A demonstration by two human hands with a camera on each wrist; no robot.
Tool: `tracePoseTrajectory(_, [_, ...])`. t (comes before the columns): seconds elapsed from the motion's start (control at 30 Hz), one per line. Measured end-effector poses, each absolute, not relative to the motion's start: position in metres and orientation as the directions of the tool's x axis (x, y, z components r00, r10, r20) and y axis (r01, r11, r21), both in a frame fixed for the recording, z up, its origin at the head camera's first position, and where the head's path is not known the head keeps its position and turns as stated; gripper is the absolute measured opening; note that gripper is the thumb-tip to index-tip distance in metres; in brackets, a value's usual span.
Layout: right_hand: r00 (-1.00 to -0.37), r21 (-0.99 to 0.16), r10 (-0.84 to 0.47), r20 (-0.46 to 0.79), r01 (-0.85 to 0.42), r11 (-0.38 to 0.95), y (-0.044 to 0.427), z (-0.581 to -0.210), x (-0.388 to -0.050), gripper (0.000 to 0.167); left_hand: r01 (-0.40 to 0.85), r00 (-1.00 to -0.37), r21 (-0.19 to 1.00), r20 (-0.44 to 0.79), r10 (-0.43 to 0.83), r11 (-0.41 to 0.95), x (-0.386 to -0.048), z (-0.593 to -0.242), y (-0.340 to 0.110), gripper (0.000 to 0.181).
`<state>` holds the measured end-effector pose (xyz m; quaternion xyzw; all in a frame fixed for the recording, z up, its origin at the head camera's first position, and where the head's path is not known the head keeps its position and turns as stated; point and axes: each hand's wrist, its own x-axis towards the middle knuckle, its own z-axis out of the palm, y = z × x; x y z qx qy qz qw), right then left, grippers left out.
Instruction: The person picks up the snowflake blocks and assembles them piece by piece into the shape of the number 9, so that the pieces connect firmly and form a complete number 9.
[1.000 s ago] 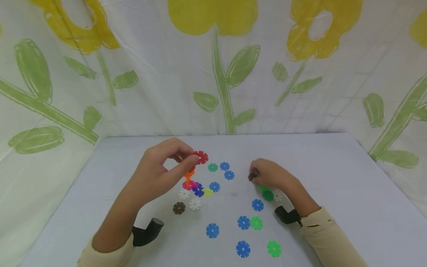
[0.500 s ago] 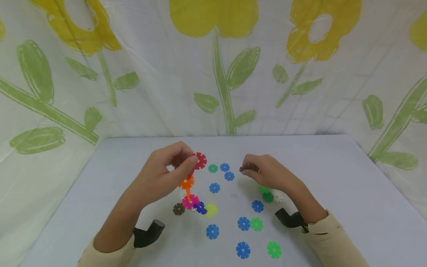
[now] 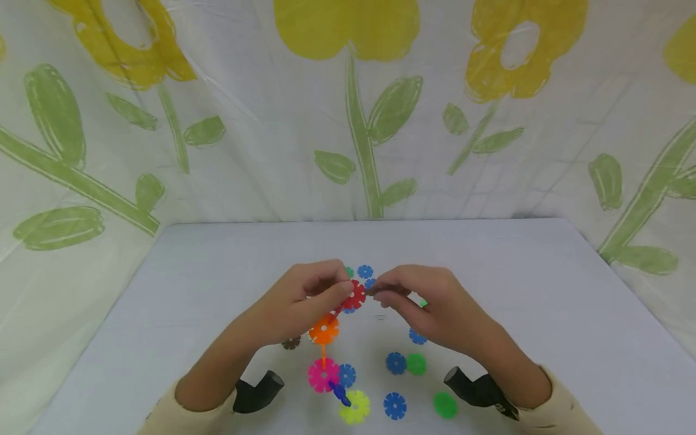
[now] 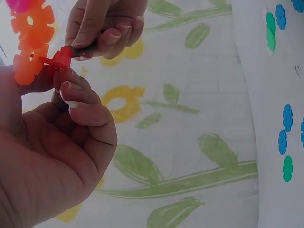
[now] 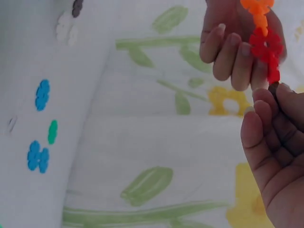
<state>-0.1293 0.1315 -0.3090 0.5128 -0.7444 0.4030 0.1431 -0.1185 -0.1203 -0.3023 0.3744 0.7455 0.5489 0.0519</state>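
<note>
My left hand (image 3: 304, 305) pinches a red notched snowflake disc (image 3: 357, 295) at the top of a chain of interlocked discs. Below it the chain runs through orange discs (image 3: 324, 330) and a pink disc (image 3: 323, 375) to a dark blue disc (image 3: 341, 393) and a yellow disc (image 3: 356, 408). Between thumb and fingers, my right hand (image 3: 437, 308) pinches a brown disc (image 4: 84, 51), seen edge-on and mostly hidden. In both wrist views the brown disc's edge meets the red disc; whether their notches are engaged I cannot tell.
Loose blue discs (image 3: 394, 406) and green discs (image 3: 445, 405) lie on the white table (image 3: 217, 254). Another brown disc (image 3: 291, 343) is partly covered by the left hand. White discs (image 5: 65, 29) show in the right wrist view. Behind hangs a flower-patterned curtain (image 3: 261, 151).
The right hand has lifted the brown disc off the table and carried it left to the red disc. The left hand has moved right, raising the chain so it hangs longer.
</note>
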Motion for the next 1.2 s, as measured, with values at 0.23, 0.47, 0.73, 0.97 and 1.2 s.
tracePoseTrajectory(0.23, [-0.396,-0.363,-0.629,0.669,-0.913,0.188,0.130,-0.308,-0.122,0.012,0.497,-0.705,0.863,0.339,0.623,0.093,-0.116,-0.303,-0.116,0.016])
tracePoseTrajectory(0.47, [-0.322,-0.222,-0.574,0.753,-0.945,0.239,0.120,-0.310,-0.113,0.025,0.460,-0.738,0.885,0.336,0.585,0.072,-0.113,-0.305,-0.110,0.019])
tracePoseTrajectory(0.73, [-0.347,-0.270,-0.531,0.773,-0.938,0.219,0.111,-0.314,-0.113,0.026,0.455,-0.760,0.884,0.324,0.564,0.105,-0.112,-0.303,-0.110,0.018])
tracePoseTrajectory(0.97, [-0.489,-0.426,-0.536,0.688,-0.870,0.247,0.111,-0.321,-0.122,0.025,0.438,-0.734,0.894,0.296,0.611,0.094,-0.115,-0.295,-0.123,0.012])
tracePoseTrajectory(1.2, [-0.612,-0.502,-0.729,0.306,-0.755,0.423,0.092,-0.344,-0.128,0.017,0.469,-0.811,0.862,0.335,0.480,0.193,-0.111,-0.281,-0.143,0.013])
